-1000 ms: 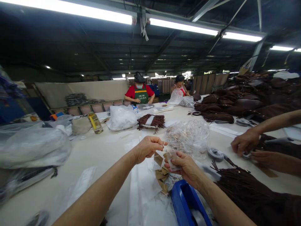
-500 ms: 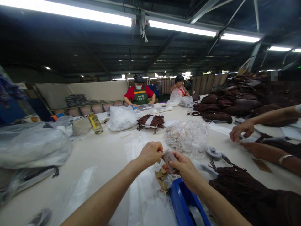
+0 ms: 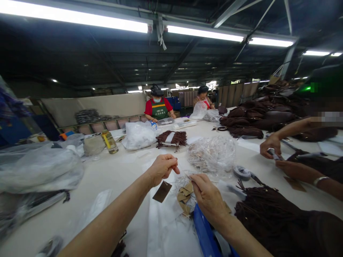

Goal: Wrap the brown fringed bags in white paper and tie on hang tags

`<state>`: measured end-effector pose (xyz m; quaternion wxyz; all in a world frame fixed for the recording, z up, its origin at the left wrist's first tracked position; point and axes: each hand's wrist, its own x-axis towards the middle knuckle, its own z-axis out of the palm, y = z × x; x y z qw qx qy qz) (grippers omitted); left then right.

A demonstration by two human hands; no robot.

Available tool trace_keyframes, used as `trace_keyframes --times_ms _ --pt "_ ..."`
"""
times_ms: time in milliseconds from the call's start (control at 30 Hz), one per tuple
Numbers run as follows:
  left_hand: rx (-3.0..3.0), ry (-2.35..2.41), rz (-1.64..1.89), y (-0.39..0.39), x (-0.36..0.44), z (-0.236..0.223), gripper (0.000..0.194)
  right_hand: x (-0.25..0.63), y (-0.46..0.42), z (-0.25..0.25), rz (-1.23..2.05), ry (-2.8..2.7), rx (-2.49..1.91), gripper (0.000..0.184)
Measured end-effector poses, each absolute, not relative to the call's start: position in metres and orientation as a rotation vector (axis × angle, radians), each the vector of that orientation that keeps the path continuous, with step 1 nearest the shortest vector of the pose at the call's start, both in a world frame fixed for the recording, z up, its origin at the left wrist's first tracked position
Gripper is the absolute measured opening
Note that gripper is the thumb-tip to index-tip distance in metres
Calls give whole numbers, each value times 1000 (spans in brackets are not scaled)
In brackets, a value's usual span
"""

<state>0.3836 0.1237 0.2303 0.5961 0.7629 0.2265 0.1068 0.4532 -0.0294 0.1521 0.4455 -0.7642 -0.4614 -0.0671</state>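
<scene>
My left hand is closed in a pinch above the white table, and a dark brown tag hangs below it on a thin string. My right hand is closed, its fingertips pinched near the same string, just over a small heap of tan card tags. A clear plastic bag of more tags lies just beyond both hands. A blue tape dispenser sits under my right forearm.
A pile of dark brown fringed bags lies at the right. A co-worker's hands work there beside a roll of tape. Two people stand at the table's far end. Plastic bags and a bottle sit at the left.
My left hand has drawn away to the left and up, and a dark brown tag now dangles below it. My right hand has dropped lower toward the heap of tags.
</scene>
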Motion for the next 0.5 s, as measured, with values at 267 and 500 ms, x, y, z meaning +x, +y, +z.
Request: trace_keyframes --times_ms 267,500 --pt "1779 516 85 112 377 227 19 449 -29 162 -130 -1176 -1944 22" --pt "1742 511 2 101 375 231 9 426 -34 180 193 -1119 -1792 17"
